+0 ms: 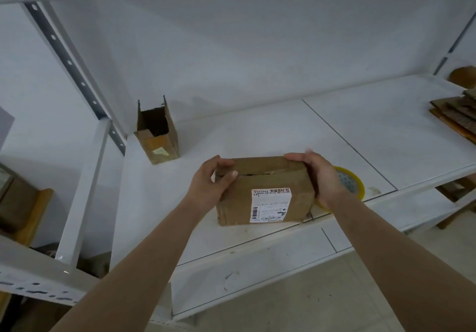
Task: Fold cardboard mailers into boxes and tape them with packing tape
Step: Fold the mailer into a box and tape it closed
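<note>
A closed brown cardboard box [242, 197] with a white shipping label [270, 205] rests on the white shelf [257, 130] near its front edge. My left hand [210, 183] grips the box's left end, thumb across the top flap. My right hand [319, 177] grips its right end, fingers curled over the far top corner. A roll of yellowish packing tape [351, 183] lies on the shelf just right of the box, partly hidden behind my right hand.
An open-topped upright cardboard box [158, 139] stands at the shelf's back left by the metal upright [69, 61]. Flat cardboard mailers [456, 115] are stacked at the far right. More boxes sit on a lower shelf at the left [18, 202].
</note>
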The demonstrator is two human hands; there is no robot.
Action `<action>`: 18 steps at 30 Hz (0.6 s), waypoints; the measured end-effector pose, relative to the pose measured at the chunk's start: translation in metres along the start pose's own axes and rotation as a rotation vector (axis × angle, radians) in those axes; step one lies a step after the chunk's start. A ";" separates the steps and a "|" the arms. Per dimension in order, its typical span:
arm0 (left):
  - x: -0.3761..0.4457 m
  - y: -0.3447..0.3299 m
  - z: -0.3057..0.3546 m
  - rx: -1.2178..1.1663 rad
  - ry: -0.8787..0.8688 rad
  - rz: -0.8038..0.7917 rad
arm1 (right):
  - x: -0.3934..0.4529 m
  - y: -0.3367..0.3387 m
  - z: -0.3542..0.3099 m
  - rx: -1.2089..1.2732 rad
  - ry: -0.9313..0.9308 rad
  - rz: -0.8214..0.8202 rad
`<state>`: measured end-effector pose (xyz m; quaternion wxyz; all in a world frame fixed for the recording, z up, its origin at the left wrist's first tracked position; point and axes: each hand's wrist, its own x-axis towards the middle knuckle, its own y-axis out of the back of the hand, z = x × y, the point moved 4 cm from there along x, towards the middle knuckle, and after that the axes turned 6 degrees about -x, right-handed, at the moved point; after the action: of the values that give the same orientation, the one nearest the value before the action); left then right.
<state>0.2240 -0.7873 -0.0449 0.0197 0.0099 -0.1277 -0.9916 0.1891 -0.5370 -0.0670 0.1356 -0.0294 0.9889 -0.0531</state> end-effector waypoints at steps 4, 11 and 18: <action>0.005 -0.003 0.012 0.268 -0.092 0.010 | -0.005 0.004 -0.008 -0.307 0.124 -0.006; 0.010 -0.055 0.016 1.082 -0.213 -0.254 | -0.011 0.006 -0.013 -0.373 0.126 -0.005; 0.017 -0.057 -0.004 1.190 -0.202 -0.287 | -0.014 0.077 -0.008 -0.801 0.103 0.341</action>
<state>0.2049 -0.7342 -0.0635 -0.1351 -0.0578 -0.6571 -0.7393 0.1970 -0.4584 -0.0638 0.0706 0.0868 0.9277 0.3562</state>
